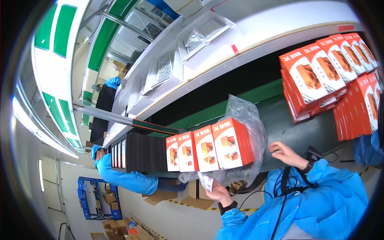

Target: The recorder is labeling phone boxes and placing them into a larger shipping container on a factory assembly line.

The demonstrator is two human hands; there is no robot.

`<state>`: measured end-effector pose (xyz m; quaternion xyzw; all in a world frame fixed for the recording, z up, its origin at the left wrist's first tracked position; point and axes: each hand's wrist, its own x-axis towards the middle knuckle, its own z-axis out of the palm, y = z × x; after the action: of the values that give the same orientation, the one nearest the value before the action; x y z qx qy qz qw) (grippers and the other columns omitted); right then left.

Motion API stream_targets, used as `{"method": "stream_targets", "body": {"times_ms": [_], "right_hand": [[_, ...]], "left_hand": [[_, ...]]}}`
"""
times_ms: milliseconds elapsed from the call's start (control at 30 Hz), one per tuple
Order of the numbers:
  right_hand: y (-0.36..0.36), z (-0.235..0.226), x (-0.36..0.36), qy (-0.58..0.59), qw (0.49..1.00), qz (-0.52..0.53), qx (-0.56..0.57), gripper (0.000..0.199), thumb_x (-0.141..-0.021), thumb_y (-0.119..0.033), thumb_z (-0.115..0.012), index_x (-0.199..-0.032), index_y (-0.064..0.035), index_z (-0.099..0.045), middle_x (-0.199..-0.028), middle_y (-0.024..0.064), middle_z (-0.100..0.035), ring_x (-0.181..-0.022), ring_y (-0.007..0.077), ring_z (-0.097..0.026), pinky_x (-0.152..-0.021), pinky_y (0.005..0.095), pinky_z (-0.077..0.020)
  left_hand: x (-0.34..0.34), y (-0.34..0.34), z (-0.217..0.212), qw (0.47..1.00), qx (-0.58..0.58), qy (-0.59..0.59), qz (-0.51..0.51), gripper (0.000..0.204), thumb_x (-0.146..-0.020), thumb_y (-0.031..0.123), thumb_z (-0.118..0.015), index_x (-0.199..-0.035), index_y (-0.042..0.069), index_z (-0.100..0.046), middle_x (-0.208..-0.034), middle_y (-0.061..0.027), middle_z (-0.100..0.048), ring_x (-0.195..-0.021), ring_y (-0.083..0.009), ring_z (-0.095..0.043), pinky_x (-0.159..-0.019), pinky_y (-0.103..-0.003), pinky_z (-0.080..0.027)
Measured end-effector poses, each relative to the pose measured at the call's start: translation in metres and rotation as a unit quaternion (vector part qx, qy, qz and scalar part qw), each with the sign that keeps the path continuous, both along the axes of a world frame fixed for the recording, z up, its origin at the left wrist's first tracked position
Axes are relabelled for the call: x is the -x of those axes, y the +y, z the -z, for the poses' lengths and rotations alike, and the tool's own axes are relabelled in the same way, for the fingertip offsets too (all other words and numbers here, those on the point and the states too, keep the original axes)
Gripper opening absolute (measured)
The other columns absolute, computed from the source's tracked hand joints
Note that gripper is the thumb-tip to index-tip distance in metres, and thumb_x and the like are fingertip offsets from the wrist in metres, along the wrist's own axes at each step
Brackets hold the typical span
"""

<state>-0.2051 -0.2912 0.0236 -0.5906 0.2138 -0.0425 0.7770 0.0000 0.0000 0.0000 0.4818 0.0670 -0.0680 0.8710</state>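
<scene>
In my left hand, below the row of boxes, is a small crinkled silver-white packet, pinched by the fingers; its contents do not show. My right hand is held over the dark belt edge, fingers apart with nothing in them. Just left of it, a large clear plastic bag bunches around the back and side of the nearest red-and-white printed box. Several matching boxes, such as one further left, stand side by side in that row.
Stacks of red-and-white boxes stand at right on the dark belt. Black boxes continue the row leftward. Open white boxes with bubble wrap lie on the far bench. A person in blue works at left. Cardboard lies below.
</scene>
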Motion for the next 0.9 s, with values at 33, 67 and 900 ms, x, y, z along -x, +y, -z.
{"method": "stream_targets", "body": {"times_ms": [33,67,900], "right_hand": [[0.008,-0.013,-0.009,-0.037,0.999,0.013,0.013,0.05,-0.089,-0.007,-0.052,-0.133,-0.0024,-0.029,-0.132,0.0098,-0.036,-0.123,0.0224,-0.039,-0.097,0.0342,-0.0393],[0.015,-0.012,-0.015,-0.034,0.999,0.017,0.035,0.052,-0.089,-0.007,-0.052,-0.133,-0.0016,-0.027,-0.134,0.011,-0.032,-0.125,0.0216,-0.036,-0.098,0.0346,-0.0388],[0.005,0.031,-0.206,-0.282,0.942,0.131,0.128,0.068,-0.095,-0.042,-0.035,-0.141,0.0026,-0.013,-0.147,0.0235,-0.011,-0.139,0.0311,-0.001,-0.111,0.037,-0.0047]], "left_hand": [[0.012,-0.004,0.005,1.0,0.01,0.0,-0.017,0.059,-0.089,0.04,-0.032,-0.133,0.0,-0.037,-0.139,-0.0142,-0.037,-0.13,-0.0284,-0.032,-0.111,-0.037,-0.02],[0.03,-0.016,-0.005,0.999,-0.028,-0.022,-0.034,0.057,-0.091,0.04,-0.031,-0.126,-0.004,-0.043,-0.132,-0.0182,-0.044,-0.125,-0.0274,-0.039,-0.107,-0.037,-0.027],[-0.107,-0.099,0.014,0.962,-0.027,-0.261,0.071,0.049,-0.097,0.031,-0.029,-0.134,0.0,-0.032,-0.136,-0.0138,-0.039,-0.122,-0.025,-0.041,-0.103,-0.039,-0.032]]}}
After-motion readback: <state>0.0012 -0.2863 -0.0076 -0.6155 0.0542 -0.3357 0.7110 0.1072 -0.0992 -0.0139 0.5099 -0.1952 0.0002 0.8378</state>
